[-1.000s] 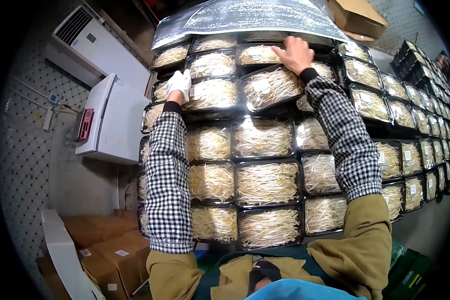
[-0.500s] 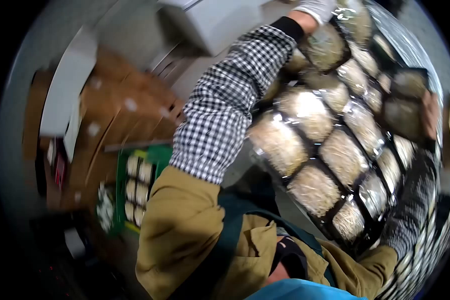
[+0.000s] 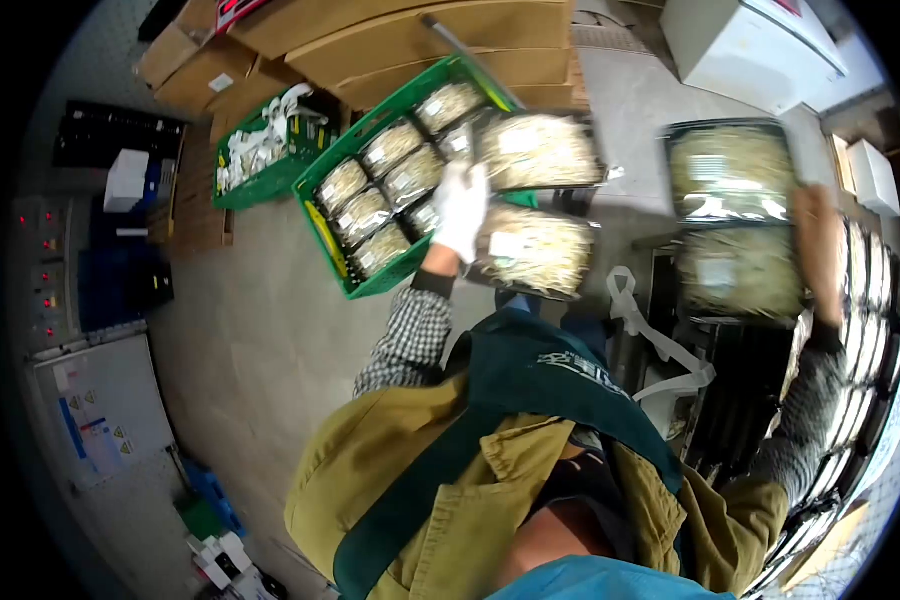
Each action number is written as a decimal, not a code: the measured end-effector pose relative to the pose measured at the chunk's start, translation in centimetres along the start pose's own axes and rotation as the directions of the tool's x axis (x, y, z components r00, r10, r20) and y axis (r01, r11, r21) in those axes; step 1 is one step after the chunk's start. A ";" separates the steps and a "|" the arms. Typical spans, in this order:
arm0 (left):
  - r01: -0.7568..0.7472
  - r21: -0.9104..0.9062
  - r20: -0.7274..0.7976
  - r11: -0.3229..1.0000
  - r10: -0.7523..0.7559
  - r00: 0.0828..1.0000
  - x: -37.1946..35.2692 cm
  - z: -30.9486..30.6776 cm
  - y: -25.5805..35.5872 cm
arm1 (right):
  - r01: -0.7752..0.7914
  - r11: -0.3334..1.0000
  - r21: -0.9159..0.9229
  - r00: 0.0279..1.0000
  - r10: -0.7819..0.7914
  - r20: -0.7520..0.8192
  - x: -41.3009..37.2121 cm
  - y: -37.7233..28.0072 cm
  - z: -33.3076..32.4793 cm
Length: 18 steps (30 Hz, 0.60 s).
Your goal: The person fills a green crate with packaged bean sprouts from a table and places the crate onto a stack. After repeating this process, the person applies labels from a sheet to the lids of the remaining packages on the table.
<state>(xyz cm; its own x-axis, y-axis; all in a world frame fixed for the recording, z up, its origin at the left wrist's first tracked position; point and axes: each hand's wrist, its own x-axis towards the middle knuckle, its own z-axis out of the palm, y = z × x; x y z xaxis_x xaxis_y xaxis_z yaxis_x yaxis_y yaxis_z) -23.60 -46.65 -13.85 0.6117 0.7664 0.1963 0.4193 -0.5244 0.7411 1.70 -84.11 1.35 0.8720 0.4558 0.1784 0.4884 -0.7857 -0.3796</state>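
Note:
My left hand (image 3: 462, 212), in a white glove, grips two film-wrapped black trays of pale, stringy food: an upper tray (image 3: 542, 150) and a lower tray (image 3: 535, 252). It is beside the right side of a green crate (image 3: 368, 124), whose inside holds several similar packs (image 3: 382, 250). Two more wrapped trays, a far one (image 3: 732, 170) and a near one (image 3: 740, 275), are held at their right edges by my bare right hand (image 3: 820, 250), which is slightly blurred. The fingers under the trays are hidden on both sides.
A tall stack of packs (image 3: 860, 330) rises at the right. A white strap (image 3: 660, 335) hangs near my legs. Cardboard boxes (image 3: 400, 40) stand behind the crate, and a smaller green crate (image 3: 260, 165) holds white material. A white cabinet (image 3: 750, 50) is at the far right.
The view has turned towards the green crate. My left hand has come away from the stacked packs and over beside that crate with two trays. My right hand still holds its two trays.

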 end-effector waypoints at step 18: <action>0.672 -0.267 0.215 0.691 -0.637 0.740 0.2 -15.2 -30.0 | 0.213 0.969 0.124 0.640 -0.234 0.732 11.1 -22.2 35.1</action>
<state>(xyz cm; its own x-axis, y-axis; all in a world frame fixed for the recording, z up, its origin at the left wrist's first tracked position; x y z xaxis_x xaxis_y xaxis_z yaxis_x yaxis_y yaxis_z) -46.28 -25.15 -26.26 0.3298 0.8218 -0.4647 0.5218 0.2515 0.8152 -0.63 -46.91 -20.10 0.4198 0.7818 -0.4610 0.6546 -0.6127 -0.4429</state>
